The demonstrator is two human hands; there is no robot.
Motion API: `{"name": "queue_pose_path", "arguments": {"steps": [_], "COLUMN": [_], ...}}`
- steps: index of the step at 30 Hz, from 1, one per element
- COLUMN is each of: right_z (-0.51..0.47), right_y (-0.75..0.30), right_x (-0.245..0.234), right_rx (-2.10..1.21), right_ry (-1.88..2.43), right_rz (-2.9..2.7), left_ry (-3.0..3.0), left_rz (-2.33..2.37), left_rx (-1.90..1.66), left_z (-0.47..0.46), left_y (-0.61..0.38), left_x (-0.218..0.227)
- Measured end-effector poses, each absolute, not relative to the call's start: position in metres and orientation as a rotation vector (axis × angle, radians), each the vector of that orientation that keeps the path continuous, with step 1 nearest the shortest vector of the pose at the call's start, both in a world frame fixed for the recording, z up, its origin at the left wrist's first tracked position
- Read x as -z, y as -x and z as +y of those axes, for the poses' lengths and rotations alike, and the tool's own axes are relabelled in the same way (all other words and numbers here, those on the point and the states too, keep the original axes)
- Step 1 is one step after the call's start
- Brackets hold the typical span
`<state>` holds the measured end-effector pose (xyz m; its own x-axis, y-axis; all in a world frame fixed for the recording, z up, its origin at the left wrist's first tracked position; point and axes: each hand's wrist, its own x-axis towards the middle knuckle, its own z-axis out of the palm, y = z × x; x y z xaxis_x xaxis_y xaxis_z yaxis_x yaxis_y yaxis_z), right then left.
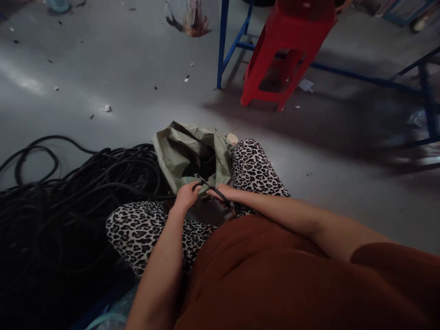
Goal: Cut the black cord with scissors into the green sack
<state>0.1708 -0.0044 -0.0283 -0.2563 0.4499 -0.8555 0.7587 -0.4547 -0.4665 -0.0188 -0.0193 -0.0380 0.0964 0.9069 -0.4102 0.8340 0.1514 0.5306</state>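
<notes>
I sit with leopard-print trousers, knees apart. My left hand (pixel 186 196) is closed on a thin black cable (pixel 205 184) that runs across to my right hand (pixel 222 192), which grips a dark tool or cable end I cannot make out. Both hands hover over the mouth of a green woven sack (pixel 178 149) that lies on the floor between my knees, with dark pieces inside it.
A big tangled heap of black cable (pixel 68 201) covers the floor on my left. A red plastic stool (pixel 288 50) stands at the back beside a blue metal frame (pixel 222 46). Small scraps dot the grey concrete floor (pixel 120 68).
</notes>
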Motion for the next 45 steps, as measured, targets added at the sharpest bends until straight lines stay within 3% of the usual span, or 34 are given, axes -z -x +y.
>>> {"name": "queue_pose_path", "arguments": {"steps": [27, 37, 45], "right_z": [-0.002, 0.001, -0.003], "right_y": [-0.173, -0.177, -0.175], "right_x": [0.016, 0.037, 0.038], "right_rx": [1.565, 1.709, 1.927], "right_ry": [-1.765, -1.902, -1.775], "right_rz": [1.62, 1.469, 1.458], "left_ry": [-1.718, -1.695, -1.634], "left_rz": [1.798, 1.837, 1.87], "left_rx": [-0.027, -0.14, -0.16], "left_z": [-0.017, -0.016, -0.016], "left_y": [0.027, 0.028, 0.027], "left_x": [0.037, 0.037, 0.034]}}
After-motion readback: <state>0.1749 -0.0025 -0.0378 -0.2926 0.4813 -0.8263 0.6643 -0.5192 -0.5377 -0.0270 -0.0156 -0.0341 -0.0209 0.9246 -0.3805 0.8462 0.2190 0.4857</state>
